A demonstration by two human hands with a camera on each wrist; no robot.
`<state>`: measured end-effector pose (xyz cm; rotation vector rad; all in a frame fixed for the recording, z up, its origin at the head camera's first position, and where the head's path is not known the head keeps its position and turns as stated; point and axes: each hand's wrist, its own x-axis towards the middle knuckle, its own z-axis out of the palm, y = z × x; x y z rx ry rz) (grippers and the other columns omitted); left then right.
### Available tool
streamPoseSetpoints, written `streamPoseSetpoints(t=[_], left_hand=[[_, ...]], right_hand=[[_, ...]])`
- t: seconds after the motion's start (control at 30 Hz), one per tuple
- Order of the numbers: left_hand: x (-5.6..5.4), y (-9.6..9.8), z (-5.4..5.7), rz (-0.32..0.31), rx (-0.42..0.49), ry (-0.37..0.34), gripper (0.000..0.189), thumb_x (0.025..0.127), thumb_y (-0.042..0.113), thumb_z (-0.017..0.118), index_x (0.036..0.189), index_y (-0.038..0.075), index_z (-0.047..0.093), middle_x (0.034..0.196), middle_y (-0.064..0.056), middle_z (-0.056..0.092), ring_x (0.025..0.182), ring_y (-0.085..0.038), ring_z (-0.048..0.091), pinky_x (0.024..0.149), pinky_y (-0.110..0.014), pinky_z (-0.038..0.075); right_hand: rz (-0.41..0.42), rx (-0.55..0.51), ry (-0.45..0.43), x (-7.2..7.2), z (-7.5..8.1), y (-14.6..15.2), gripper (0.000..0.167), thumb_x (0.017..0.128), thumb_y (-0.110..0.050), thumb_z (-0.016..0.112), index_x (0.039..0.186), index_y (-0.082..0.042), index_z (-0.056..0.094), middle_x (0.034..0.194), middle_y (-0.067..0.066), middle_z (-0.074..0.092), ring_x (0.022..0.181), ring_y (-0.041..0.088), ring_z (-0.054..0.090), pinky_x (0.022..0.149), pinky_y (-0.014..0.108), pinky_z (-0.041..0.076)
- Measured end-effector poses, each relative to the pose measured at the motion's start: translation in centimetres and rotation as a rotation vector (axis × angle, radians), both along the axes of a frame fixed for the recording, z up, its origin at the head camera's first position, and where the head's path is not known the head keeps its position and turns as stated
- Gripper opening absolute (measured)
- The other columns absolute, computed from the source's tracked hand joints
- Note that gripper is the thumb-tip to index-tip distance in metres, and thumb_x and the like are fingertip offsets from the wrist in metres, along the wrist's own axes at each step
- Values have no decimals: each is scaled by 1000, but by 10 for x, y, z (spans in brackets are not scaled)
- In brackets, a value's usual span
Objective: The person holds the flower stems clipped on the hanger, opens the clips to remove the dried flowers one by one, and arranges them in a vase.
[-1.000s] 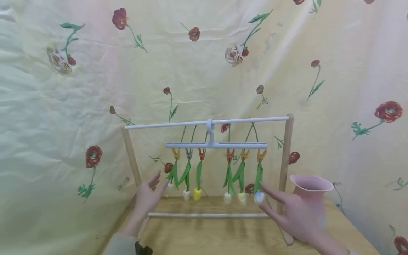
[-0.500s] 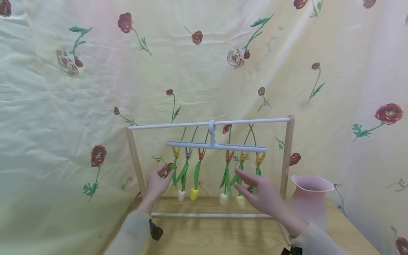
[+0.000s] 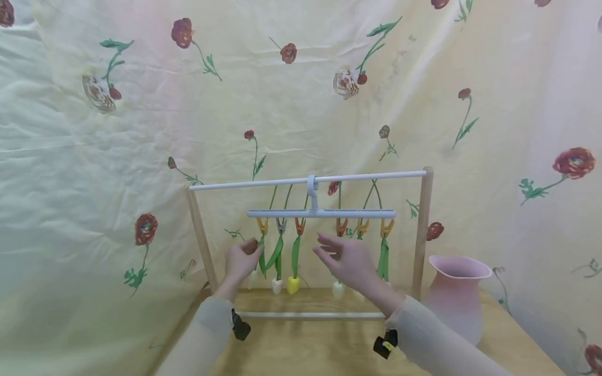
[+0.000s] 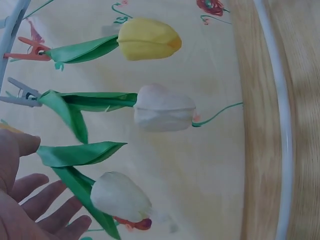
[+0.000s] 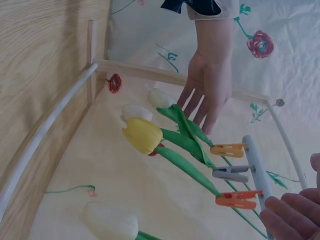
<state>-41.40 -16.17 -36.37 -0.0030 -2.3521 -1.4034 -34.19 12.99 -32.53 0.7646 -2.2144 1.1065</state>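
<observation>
Artificial tulips hang upside down from small clips on a pale blue hanger (image 3: 348, 213). My left hand (image 3: 241, 261) is at the leftmost white tulip (image 4: 120, 196); its thumb lies near the leaf base below a yellow clip (image 5: 227, 150), with the other fingers extended and spread behind. Beside it hang another white tulip (image 4: 165, 107) under a grey clip (image 4: 22, 93) and a yellow tulip (image 3: 293, 285) under an orange one (image 3: 300, 225). My right hand (image 3: 352, 261), fingers loosely bent and holding nothing, hovers before the right-hand tulips, partly hiding them.
The hanger hooks over the white top rod (image 3: 244, 184) of a rack with wooden posts (image 3: 421, 235). A lower white rod (image 3: 310, 315) runs near the wooden table (image 3: 305, 350). At the right stands a pink vase (image 3: 453, 308). Flowered cloth (image 3: 301, 115) hangs behind.
My right hand has moved left from the rightmost blue-white tulip toward the middle of the hanger. My left hand stays by the leftmost tulip, slightly higher. The hanger tilted briefly and is level again.
</observation>
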Motion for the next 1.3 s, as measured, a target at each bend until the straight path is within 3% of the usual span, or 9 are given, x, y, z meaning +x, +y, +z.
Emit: streamPoseSetpoints(t=[0.4,0.67,0.8,1.03,1.3], left_hand=[[-2,5,0,37,-26,52,40,101,26,73,135,6,71,134,-18,74,120,-36,71,99,-49,60],[0,6,1,61,-12,50,35,99,26,76,128,6,75,126,-16,78,115,-33,73,97,-47,62],[2,4,0,70,-6,67,32,97,25,78,124,6,77,122,-14,79,113,-33,74,98,-48,61],[10,4,-1,41,-23,120,23,94,21,81,110,5,81,104,-12,83,99,-28,77,90,-46,62],[17,6,-4,15,19,92,18,91,18,82,106,7,82,98,-11,82,89,-23,78,79,-37,65]], right_hand=[[33,-13,-1,-21,3,-46,33,101,-23,75,130,-7,75,118,12,81,89,23,82,74,29,66],[-18,34,24,-34,11,-88,31,100,-26,75,124,-7,78,112,10,82,91,23,82,76,34,66],[-8,44,-7,-44,14,-108,31,101,-25,74,124,-4,77,113,12,82,95,23,82,80,36,66],[-22,33,-64,-64,13,-130,34,103,-25,72,126,0,75,115,15,81,97,26,82,82,37,66],[-78,-26,-39,-77,4,-144,29,100,-27,77,112,-1,80,104,14,83,91,24,82,79,34,66]])
